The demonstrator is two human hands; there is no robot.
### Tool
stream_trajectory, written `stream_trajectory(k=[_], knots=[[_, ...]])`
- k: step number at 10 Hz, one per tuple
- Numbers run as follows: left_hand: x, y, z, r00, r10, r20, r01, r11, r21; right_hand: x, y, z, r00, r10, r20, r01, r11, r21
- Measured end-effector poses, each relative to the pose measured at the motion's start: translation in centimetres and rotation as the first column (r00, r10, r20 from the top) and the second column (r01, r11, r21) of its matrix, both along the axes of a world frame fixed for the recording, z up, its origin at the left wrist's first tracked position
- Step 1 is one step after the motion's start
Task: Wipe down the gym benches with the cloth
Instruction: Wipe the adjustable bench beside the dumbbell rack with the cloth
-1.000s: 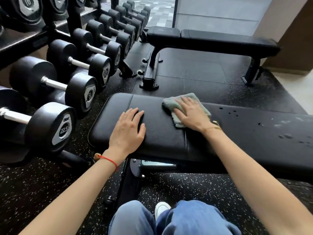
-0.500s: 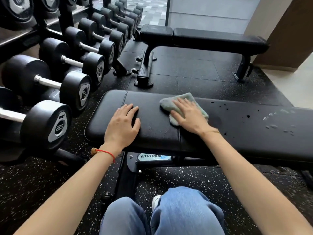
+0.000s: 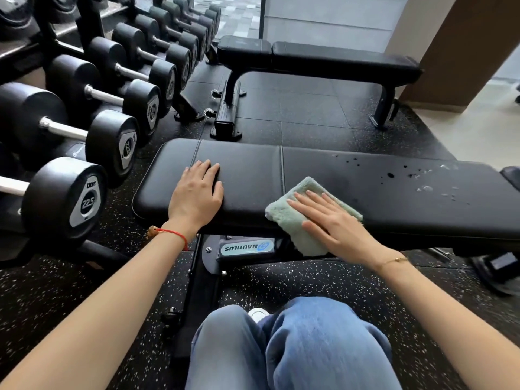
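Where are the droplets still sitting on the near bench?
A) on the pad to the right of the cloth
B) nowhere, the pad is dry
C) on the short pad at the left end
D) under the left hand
A: the droplets speckle the near bench to the right of the cloth, which the right hand presses flat near the front edge.

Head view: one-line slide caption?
Right hand presses green cloth on near bench; left hand rests flat; droplets remain.
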State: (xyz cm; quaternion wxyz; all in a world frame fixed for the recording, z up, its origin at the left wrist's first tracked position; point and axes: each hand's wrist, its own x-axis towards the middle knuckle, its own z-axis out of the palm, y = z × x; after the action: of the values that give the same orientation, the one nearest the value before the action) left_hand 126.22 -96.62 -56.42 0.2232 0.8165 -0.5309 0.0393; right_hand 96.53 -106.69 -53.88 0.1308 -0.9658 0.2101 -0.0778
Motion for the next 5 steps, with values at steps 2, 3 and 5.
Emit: stream_trajectory(k=[2, 3, 5], knots=[[0.1, 0.0, -0.1, 1.000, -0.014, 0.010, 0.014, 1.000, 0.024, 1.1, 1.0, -0.5, 0.999, -0.002, -0.050, -0.008, 0.979, -0.202], [0.2, 0.0, -0.2, 1.000, -0.016, 0.017, 0.016, 1.000, 0.013, 4.9, 1.9, -0.8, 1.000, 0.003, -0.008, -0.005, 0.963, -0.268], [0.6, 0.3, -0.2, 0.999, -0.032, -0.003, 0.032, 0.999, -0.007, -0.6, 0.2, -1.9, 0.995, -0.061, 0.079, 0.085, 0.932, -0.352]])
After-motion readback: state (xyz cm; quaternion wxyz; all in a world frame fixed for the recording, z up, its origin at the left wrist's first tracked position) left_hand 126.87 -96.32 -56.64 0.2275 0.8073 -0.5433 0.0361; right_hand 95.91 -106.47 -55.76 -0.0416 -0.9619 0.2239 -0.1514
